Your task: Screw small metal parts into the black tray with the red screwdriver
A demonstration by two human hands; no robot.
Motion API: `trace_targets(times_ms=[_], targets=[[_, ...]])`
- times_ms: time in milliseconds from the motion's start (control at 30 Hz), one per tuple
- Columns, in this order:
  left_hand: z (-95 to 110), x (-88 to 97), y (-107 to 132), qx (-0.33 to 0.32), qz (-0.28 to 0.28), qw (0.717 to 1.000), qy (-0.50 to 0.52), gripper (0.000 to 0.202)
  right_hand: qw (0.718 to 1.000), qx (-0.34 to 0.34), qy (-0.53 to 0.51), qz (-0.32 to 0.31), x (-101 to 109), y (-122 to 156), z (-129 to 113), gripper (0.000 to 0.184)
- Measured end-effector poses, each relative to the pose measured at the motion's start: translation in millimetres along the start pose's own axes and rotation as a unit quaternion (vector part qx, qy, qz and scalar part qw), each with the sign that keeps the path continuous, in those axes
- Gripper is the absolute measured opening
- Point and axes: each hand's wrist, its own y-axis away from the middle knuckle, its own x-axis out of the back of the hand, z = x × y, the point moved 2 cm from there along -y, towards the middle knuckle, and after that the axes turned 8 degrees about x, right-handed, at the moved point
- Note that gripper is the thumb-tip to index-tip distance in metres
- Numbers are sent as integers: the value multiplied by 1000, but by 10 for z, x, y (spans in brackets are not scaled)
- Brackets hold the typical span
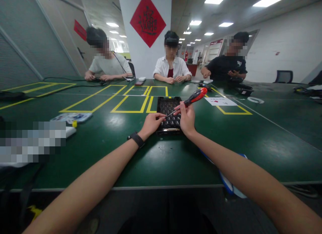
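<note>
My right hand point(187, 119) holds a screwdriver point(197, 95) with a red and black handle, its thin shaft slanting down to the left. Below lies a black open case point(163, 104) with several small shiny pieces inside, perhaps screws, too small to make out. Along its near edge runs a silvery strip point(171, 129). My left hand point(152, 124), with a dark band on the wrist, reaches over the case's left side. Its thumb and forefinger are pinched together at the screwdriver's tip; what lies between them is too small to tell.
Yellow tape outlines point(100, 99) mark the green table point(113, 153). A printed sheet point(221, 101) lies to the right, a flat patterned box point(72, 117) to the left. A blue and white object point(232, 183) sits at the near edge under my right forearm. Three people sit opposite.
</note>
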Motion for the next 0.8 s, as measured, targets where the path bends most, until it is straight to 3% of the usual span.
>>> trace_targets(times_ms=[200,800], targets=[[26,9,18,5,3,1000,3,23,999,28,17,-38,-11,67,-85,28],[20,10,13,5,3,1000,-8,23,997,39,30,-62,-20,86,-91,26]])
